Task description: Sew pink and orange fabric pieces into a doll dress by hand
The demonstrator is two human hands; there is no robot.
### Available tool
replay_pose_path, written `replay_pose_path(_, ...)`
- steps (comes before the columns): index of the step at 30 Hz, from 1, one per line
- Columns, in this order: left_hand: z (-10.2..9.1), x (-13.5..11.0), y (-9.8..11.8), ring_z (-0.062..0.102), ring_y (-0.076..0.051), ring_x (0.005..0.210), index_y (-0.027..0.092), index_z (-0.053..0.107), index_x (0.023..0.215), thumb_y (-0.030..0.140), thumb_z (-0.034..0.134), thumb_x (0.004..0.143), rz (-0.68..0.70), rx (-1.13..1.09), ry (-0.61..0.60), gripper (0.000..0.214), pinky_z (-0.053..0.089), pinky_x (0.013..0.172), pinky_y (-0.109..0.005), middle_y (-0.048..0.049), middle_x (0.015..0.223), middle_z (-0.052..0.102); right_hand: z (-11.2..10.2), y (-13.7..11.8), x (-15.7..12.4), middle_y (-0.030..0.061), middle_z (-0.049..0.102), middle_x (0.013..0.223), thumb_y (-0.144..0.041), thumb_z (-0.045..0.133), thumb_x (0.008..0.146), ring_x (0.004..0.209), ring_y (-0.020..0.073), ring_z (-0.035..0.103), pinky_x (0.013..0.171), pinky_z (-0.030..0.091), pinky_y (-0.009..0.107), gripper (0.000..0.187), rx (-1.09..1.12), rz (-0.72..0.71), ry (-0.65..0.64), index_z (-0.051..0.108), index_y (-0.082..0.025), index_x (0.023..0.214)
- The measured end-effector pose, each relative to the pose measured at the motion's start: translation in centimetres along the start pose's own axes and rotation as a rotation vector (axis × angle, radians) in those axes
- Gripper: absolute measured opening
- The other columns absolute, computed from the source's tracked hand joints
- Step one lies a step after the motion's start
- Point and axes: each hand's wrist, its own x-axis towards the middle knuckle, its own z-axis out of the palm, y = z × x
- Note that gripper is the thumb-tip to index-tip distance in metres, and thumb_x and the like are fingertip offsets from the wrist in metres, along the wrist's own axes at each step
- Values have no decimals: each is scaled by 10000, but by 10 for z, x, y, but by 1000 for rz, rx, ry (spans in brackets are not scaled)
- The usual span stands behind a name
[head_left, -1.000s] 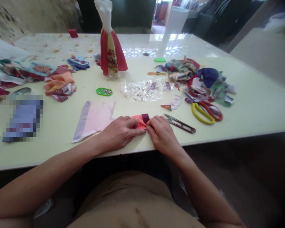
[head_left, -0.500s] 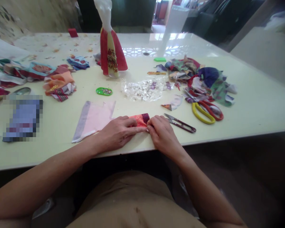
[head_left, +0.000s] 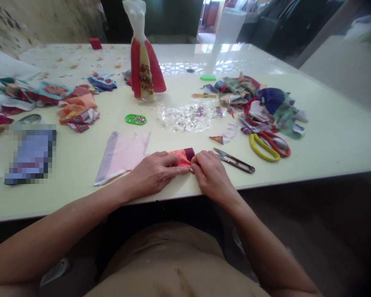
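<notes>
Where the right hand (head_left: pixel 212 175) pinches, red cloth (head_left: pixel 183 156) creases.

Both hands (head_left: pixel 156 171) (head_left: pixel 212 173) rest close together, forearms (head_left: pixel 89 211) (head_left: pixel 255 229) angled inward.

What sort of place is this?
Probably a sewing or craft workspace, maybe at home: red cloth, scissors by fabric scraps, and a doll-like figure on the table.
</notes>
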Motion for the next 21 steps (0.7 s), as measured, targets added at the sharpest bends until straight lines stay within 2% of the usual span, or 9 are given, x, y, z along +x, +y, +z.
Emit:
replay_pose_path(5, 2, 2, 2, 597, -196, 892, 216, 639, 1300, 209, 414, 1004, 16, 77, -8, 372, 486, 801, -329, -99, 1028, 681, 0, 1, 0, 65, 590, 842, -138, 453, 930, 810, 228, 508, 842, 372, 399, 155, -1, -8, 7, 474, -208, 793)
replay_pose_path(10, 2, 1, 2, 606, -189, 903, 229, 688, 1209, 222, 424, 1008, 14, 36, 33, 331, 485, 800, -316, -87, 1033, 682, 0, 1, 0, 65, 583, 834, -140, 446, 930, 805, 225, 500, 834, 380, 395, 165, 6, -4, 8, 468, -208, 781)
replay_pose_path(13, 1, 0, 2, 608, -186, 931, 216, 662, 1252, 191, 421, 1007, 6, 27, 57, 344, 489, 817, -309, -82, 1061, 692, 0, 1, 0, 66, 587, 837, -143, 450, 929, 807, 224, 500, 828, 379, 394, 163, 7, -3, 9, 474, -207, 782)
replay_pose_path(21, 5, 3, 2, 584, -200, 869, 213, 645, 1284, 235, 395, 1020, 33, 107, 3, 363, 477, 782, -333, -98, 1062, 688, 0, 1, 0, 67, 590, 845, -150, 445, 938, 811, 228, 505, 841, 376, 402, 156, 3, -7, 6, 481, -206, 797)
